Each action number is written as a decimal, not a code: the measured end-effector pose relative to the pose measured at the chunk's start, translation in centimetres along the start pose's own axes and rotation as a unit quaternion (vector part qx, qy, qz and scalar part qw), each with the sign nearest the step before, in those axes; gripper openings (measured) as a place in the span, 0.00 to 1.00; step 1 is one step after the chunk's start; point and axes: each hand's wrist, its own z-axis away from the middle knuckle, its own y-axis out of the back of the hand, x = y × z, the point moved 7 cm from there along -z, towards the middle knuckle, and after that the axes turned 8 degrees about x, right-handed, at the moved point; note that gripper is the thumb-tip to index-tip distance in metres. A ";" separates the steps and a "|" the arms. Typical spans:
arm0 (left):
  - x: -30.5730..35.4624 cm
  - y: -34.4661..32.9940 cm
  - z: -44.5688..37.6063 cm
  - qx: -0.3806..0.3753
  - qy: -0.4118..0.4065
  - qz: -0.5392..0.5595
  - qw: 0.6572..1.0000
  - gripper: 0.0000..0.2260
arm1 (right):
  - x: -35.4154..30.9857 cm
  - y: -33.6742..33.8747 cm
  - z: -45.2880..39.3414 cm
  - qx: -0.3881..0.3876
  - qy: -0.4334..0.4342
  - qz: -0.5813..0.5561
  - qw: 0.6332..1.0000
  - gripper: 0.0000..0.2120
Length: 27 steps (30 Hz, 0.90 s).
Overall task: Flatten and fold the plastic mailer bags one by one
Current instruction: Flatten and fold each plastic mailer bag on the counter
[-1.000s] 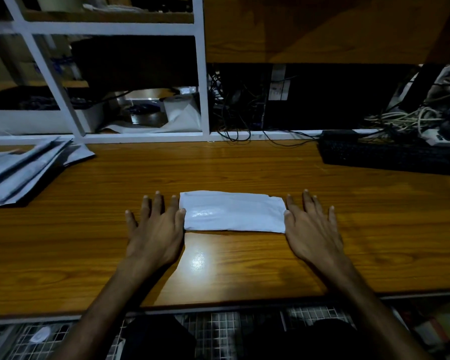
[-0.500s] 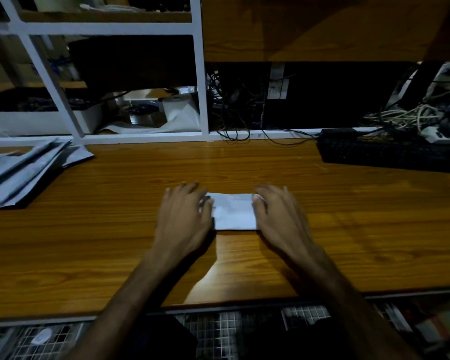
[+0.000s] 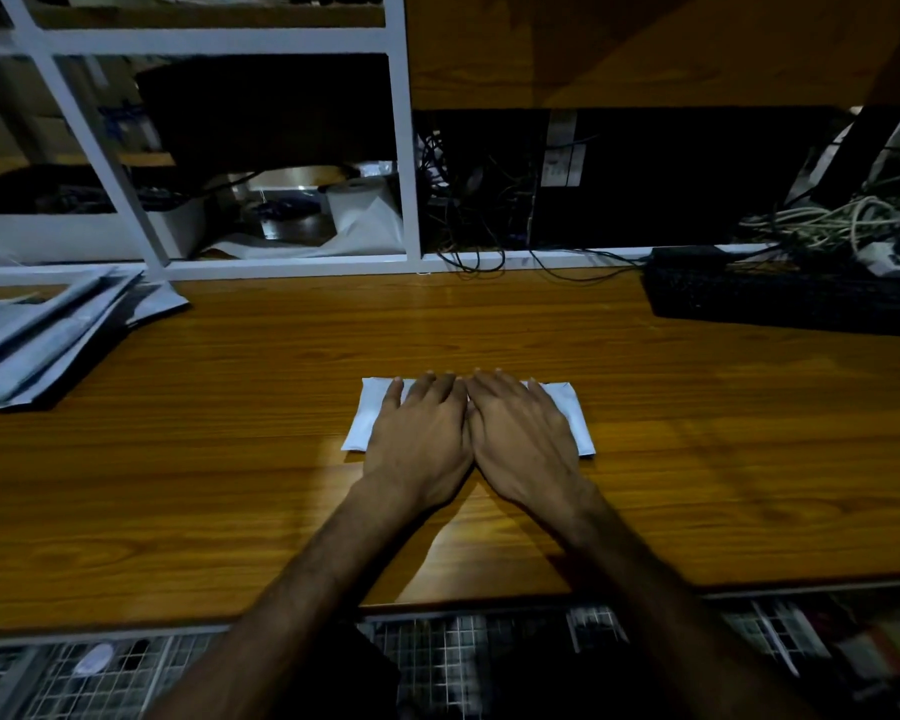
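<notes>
We press our left hand (image 3: 419, 433) and right hand (image 3: 520, 433), fingers (image 3: 440, 387) flat, side by side on the folded white mailer bag (image 3: 365, 420) on the table (image 3: 230, 459).

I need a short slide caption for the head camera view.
Both hands, left and right, press flat on a folded white mailer bag.

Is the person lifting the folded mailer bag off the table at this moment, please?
No, the folded mailer bag lies flat on the table under the left hand and right hand.

White folded mailer bag (image 3: 370, 418) flat on the desk; grey mailer stack (image 3: 37, 335) far left.
</notes>
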 end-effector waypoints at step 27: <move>-2.5 -0.5 0.8 -0.023 0.105 -0.011 0.994 0.31 | 2.2 0.5 0.8 -0.047 -0.089 0.013 0.995 0.36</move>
